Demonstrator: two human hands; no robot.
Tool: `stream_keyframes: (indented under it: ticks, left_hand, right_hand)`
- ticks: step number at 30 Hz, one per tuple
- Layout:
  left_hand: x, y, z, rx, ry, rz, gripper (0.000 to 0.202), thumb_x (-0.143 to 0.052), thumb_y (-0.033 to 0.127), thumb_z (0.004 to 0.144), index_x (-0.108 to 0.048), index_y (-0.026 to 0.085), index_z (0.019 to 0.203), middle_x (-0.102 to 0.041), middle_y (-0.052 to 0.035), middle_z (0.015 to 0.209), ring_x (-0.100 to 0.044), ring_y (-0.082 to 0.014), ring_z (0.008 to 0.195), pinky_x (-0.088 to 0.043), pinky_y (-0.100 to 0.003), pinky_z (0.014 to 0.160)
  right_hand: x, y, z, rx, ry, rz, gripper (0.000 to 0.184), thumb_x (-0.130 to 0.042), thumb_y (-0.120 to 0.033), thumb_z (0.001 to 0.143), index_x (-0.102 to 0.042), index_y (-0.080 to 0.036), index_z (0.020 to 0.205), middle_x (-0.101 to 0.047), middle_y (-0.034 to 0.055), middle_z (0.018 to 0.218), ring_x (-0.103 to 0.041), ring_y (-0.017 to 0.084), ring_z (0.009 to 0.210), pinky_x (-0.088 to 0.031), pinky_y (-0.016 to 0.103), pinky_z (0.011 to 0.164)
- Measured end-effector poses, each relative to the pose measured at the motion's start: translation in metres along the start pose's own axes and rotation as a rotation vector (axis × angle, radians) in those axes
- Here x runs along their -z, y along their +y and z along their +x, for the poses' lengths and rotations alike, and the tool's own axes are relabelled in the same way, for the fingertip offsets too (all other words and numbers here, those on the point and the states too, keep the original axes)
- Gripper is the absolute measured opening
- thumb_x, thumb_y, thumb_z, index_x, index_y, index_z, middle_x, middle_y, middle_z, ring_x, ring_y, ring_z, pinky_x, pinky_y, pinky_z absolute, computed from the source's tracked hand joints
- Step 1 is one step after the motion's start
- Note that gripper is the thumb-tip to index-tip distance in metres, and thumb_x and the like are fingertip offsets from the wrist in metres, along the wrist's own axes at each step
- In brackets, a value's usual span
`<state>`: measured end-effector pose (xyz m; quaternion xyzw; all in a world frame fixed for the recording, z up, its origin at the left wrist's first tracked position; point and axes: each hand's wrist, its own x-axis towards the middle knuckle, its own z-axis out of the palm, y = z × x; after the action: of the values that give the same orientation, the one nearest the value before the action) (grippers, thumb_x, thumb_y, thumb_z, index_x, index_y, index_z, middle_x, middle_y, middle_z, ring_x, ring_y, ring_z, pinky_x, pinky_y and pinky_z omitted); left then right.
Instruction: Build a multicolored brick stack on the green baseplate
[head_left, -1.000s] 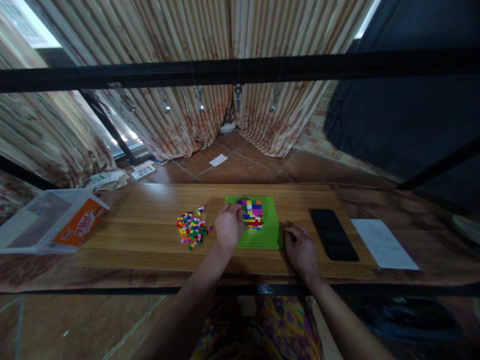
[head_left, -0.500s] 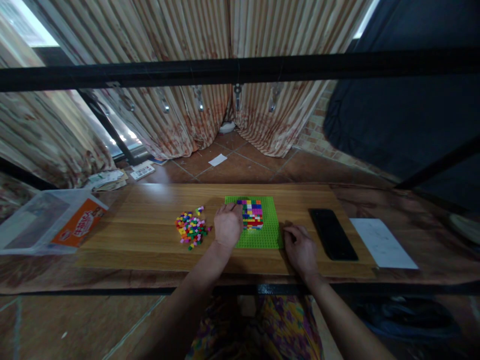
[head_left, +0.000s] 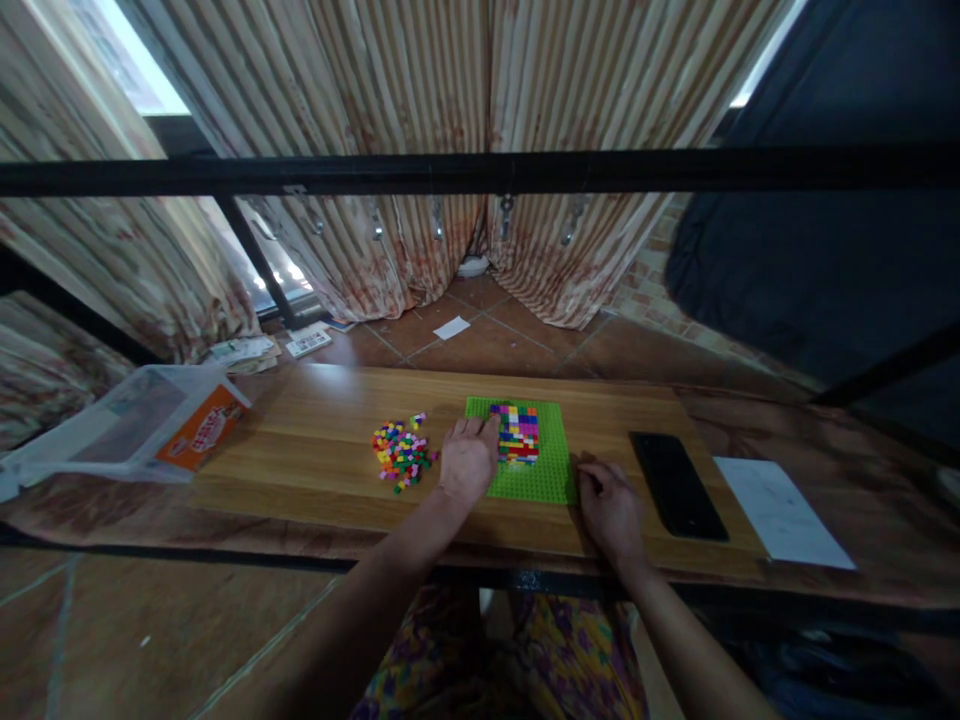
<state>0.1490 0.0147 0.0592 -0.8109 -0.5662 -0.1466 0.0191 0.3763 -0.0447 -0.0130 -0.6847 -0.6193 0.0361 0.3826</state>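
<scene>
My left hand reaches over the left edge of a green studded baseplate. Its fingers stretch forward, and the index fingertip touches the left side of a block of multicoloured toy bricks built on the plate. The hand covers part of that side. Beside the plate's right edge, my right hand rests on the board with its fingers curled in. No held thing shows in it. Left of my left hand lies a heap of small loose toy bricks in many colours.
Everything stands on a wooden board. A black phone-like slab lies on the right, beyond it a white sheet of paper. A clear plastic box with an orange label stands at the left. A dark bar crosses behind the board.
The whole view has shifted, so things sit slightly further right. The fingers of my left hand look straighter over the bricks. My right hand stays beside the plate.
</scene>
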Motion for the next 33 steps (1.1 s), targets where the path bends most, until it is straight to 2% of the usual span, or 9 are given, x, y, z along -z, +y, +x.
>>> stream_keyframes:
  ticks: [5,8,11,14,17,19,26,33]
  left_hand:
    - [0.004,-0.01,-0.022,0.083,0.122,-0.103,0.04,-0.039,0.022,0.097,-0.054,0.017,0.133,-0.067,-0.0097,0.097,-0.058,-0.0236,0.093,-0.047,-0.037,0.088]
    - [0.006,-0.034,-0.045,0.213,0.217,-0.205,0.034,-0.041,0.02,0.095,-0.059,0.016,0.124,-0.068,-0.0102,0.102,-0.06,-0.0227,0.098,-0.047,-0.037,0.093]
    - [0.008,-0.07,-0.073,0.396,0.284,-0.288,0.027,-0.046,0.022,0.093,-0.062,0.018,0.113,-0.068,-0.0099,0.107,-0.061,-0.0221,0.103,-0.048,-0.036,0.093]
    - [0.011,-0.102,-0.097,0.619,0.254,-0.315,0.022,-0.048,0.023,0.09,-0.065,0.018,0.104,-0.069,-0.009,0.101,-0.064,-0.0215,0.098,-0.051,-0.033,0.085]
    - [0.013,-0.12,-0.11,0.758,0.207,-0.307,0.022,-0.049,0.021,0.088,-0.066,0.018,0.1,-0.07,-0.0083,0.098,-0.065,-0.0205,0.095,-0.05,-0.031,0.084]
    - [0.013,-0.124,-0.111,0.771,0.188,-0.285,0.022,-0.049,0.02,0.088,-0.067,0.018,0.1,-0.07,-0.0081,0.099,-0.065,-0.0202,0.095,-0.049,-0.031,0.085]
    - [0.009,-0.113,-0.1,0.643,0.108,-0.257,0.018,-0.053,0.024,0.088,-0.07,0.021,0.092,-0.069,-0.0059,0.094,-0.063,-0.0199,0.093,-0.047,-0.03,0.083]
    - [0.009,-0.111,-0.092,0.664,0.063,-0.272,0.014,-0.061,0.023,0.083,-0.068,0.021,0.094,-0.071,-0.0053,0.095,-0.065,-0.0207,0.093,-0.048,-0.03,0.082]
  right_hand:
    - [0.001,0.001,0.0,0.003,-0.007,-0.027,0.033,-0.043,-0.035,0.092,-0.072,-0.017,0.09,-0.07,0.0127,0.097,-0.065,0.023,0.083,-0.052,0.036,0.078]
    - [0.002,0.001,-0.001,0.008,-0.014,-0.037,0.035,-0.043,-0.037,0.093,-0.072,-0.017,0.09,-0.07,0.0137,0.099,-0.066,0.024,0.083,-0.052,0.036,0.077]
    - [0.002,0.003,-0.003,0.01,0.016,-0.031,0.036,-0.043,-0.039,0.091,-0.072,-0.017,0.089,-0.07,0.013,0.096,-0.065,0.024,0.082,-0.051,0.037,0.077]
    - [0.001,0.006,-0.003,0.032,0.039,-0.041,0.035,-0.045,-0.04,0.09,-0.072,-0.017,0.088,-0.07,0.0121,0.093,-0.065,0.024,0.08,-0.051,0.037,0.074]
    - [0.001,0.008,-0.003,0.044,0.034,-0.066,0.036,-0.044,-0.041,0.089,-0.071,-0.017,0.088,-0.07,0.0127,0.093,-0.064,0.025,0.079,-0.05,0.036,0.071]
    - [0.002,0.009,-0.003,0.055,0.032,-0.083,0.036,-0.044,-0.041,0.089,-0.071,-0.017,0.087,-0.07,0.0127,0.091,-0.064,0.025,0.079,-0.049,0.035,0.07]
    - [0.003,0.008,-0.002,0.064,0.031,-0.101,0.038,-0.043,-0.043,0.089,-0.071,-0.016,0.087,-0.07,0.0134,0.092,-0.064,0.026,0.083,-0.05,0.037,0.074]
    - [0.002,0.01,-0.003,0.074,0.038,-0.089,0.037,-0.044,-0.043,0.089,-0.07,-0.017,0.086,-0.07,0.0125,0.09,-0.065,0.026,0.08,-0.051,0.037,0.072]
